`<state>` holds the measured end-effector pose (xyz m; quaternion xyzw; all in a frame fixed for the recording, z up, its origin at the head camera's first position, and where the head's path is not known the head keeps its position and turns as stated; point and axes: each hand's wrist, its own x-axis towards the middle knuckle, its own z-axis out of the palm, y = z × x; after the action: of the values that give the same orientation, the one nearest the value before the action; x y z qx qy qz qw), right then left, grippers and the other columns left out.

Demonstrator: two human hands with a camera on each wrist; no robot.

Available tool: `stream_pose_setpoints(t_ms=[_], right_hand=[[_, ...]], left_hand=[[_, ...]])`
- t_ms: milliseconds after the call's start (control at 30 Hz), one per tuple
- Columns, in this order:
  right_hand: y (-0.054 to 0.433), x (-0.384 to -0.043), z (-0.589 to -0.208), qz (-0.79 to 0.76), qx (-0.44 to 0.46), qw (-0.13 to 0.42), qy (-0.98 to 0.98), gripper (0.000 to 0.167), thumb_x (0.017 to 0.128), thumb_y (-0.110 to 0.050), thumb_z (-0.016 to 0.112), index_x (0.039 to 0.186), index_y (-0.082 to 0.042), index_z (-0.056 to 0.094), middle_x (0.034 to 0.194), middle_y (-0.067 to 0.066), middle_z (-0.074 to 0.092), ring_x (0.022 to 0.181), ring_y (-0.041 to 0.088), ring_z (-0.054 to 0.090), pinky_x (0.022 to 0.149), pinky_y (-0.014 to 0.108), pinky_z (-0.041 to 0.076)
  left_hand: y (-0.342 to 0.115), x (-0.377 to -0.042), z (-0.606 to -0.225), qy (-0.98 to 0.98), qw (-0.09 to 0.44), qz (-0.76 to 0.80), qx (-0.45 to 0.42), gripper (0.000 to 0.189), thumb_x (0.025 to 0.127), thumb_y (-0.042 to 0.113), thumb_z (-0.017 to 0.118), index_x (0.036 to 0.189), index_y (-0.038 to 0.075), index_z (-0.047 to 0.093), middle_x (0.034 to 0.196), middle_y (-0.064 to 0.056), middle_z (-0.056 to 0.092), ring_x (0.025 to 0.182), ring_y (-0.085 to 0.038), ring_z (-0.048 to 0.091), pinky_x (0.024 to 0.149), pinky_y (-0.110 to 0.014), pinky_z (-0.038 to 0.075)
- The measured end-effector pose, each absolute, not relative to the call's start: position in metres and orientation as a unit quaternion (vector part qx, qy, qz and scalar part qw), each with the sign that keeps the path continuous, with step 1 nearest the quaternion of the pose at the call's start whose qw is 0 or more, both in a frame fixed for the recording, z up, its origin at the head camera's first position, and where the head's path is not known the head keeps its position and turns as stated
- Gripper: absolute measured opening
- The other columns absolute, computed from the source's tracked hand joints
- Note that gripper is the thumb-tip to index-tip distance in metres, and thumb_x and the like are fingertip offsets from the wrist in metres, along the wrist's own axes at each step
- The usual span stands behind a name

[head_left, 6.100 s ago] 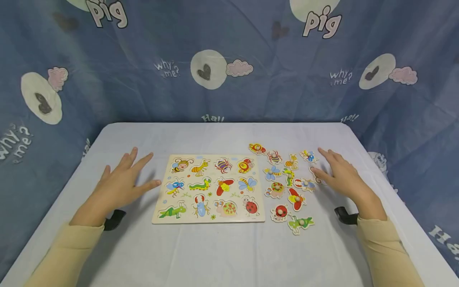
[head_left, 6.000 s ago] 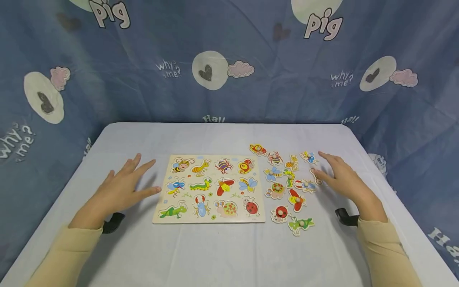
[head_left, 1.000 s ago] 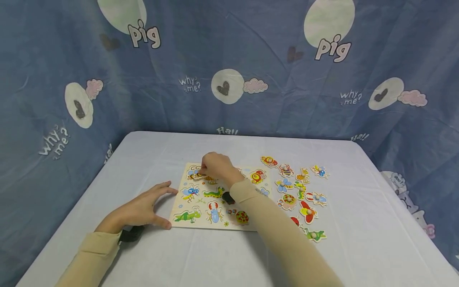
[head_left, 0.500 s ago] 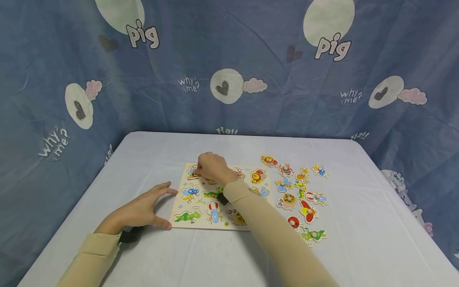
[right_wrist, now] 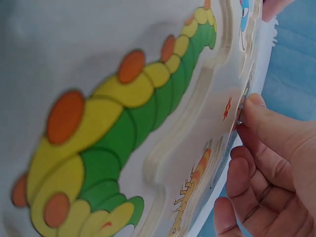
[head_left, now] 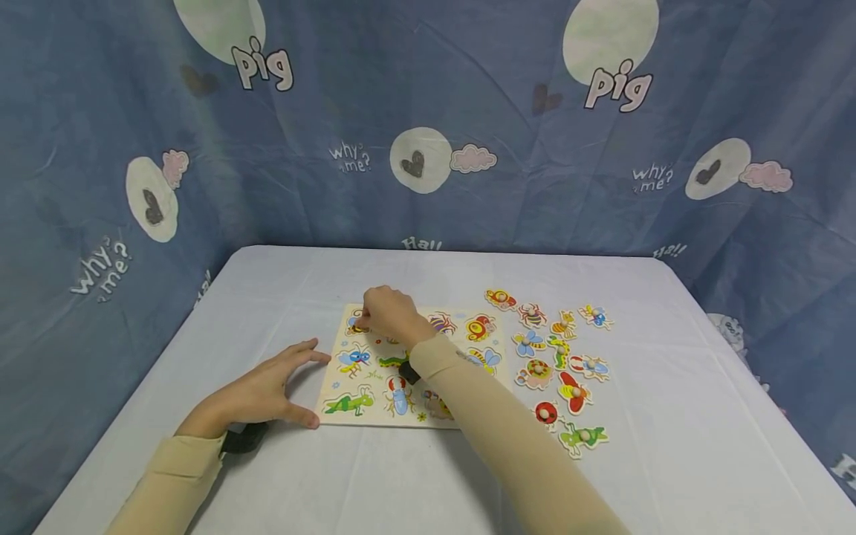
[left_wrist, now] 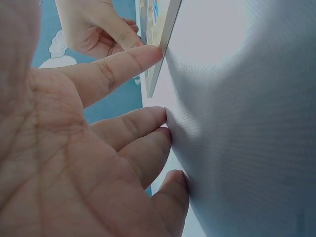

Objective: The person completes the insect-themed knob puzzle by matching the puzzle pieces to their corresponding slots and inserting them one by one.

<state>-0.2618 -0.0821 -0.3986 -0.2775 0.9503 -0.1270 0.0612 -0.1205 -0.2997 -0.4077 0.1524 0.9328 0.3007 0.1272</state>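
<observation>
Puzzle board | right fingers pinch bee piece at recess | left fingers spread, touching edge | 11 pieces outside

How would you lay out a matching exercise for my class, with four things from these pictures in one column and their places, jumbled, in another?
Things
1. bare left hand
2. bare right hand
3. loose green wooden grasshopper piece
4. blue printed cloth curtain

Places
A. beyond the white cloth-covered table
B. over the far left part of the cream rectangular wooden board
C. right of the board
D. beside the board's left edge

Pairs: 1-D, 2-B, 3-C, 4-A
</observation>
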Motion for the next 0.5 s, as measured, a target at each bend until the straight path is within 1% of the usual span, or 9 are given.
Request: stream_pose_setpoints(t_ms=[300, 500], right_hand=[[-0.0813, -0.2613, -0.3987, -0.145, -0.268, 0.065, 0.95, 0.027, 0.102, -0.041, 0.074, 0.106, -0.015, 0.079, 0.097, -0.002, 0.075, 0.076, 0.01, 0.061, 0.068, 0.026, 0.049], [-0.0769, -0.2605, -0.3985, -0.163, -0.269, 0.072, 0.946, 0.027, 0.103, -0.04, 0.074, 0.107, -0.015, 0.079, 0.095, -0.002, 0.075, 0.074, 0.01, 0.059, 0.065, 0.024, 0.047]], left_hand=[[-0.2993, -0.1215, -0.4087, 0.934, 0.128, 0.297, 0.151, 0.1, 0.066, 0.043, 0.103, 0.151, 0.016, 0.057, 0.173, -0.03, 0.027, 0.157, -0.061, 0.025, 0.117, -0.083, 0.029], [-0.2997, -0.1217, -0.4099, 0.933, 0.127, 0.299, 0.153, 0.1, 0.066, 0.044, 0.102, 0.151, 0.016, 0.056, 0.174, -0.03, 0.027, 0.157, -0.06, 0.025, 0.117, -0.083, 0.029]])
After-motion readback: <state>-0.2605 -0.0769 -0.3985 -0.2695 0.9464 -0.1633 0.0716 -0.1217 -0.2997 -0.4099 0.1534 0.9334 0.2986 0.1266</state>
